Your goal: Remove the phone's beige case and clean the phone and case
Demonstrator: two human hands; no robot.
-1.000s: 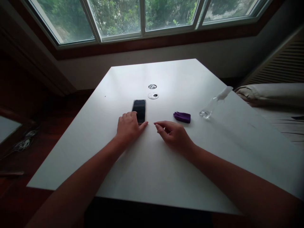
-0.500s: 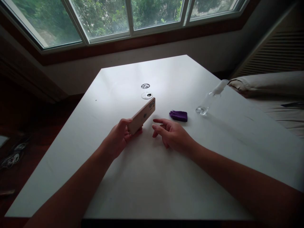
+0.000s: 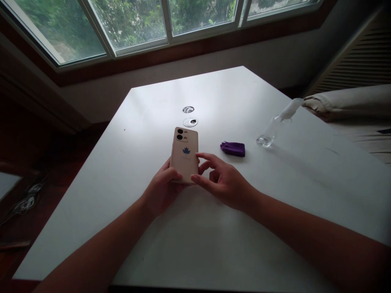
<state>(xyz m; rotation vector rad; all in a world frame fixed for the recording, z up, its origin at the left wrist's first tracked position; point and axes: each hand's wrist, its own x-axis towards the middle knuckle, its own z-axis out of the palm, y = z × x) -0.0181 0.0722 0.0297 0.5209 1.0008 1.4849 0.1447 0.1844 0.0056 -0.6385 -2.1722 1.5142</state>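
1. The left hand [image 3: 161, 187] grips the lower left corner of the phone [image 3: 191, 165], its thumb pressed on the back and its other fingers mostly hidden behind.
2. The phone is between the hands, over the white table [image 3: 143, 138], tilted, with its camera lenses [image 3: 180, 134] at the far end. I cannot tell whether any edge rests on the table.
3. This is the main change: a second ago it lay flat, screen up; half a second ago it was part-way over. Now its pale back, with a dark leaf print [image 3: 186, 151], faces the person, so the work seems to have turned to that side.
4. The right hand [image 3: 227, 183], clear of the phone half a second ago, now meets its right edge with index finger and thumb. The fingers are loosely curled; whether they pinch or merely rest there, I cannot tell.
5. Beyond the right hand lies a purple cloth bundle [image 3: 233, 149], untouched.
6. Farthest right on the table is a clear bottle [image 3: 276, 123] with a white top, well apart from both hands.
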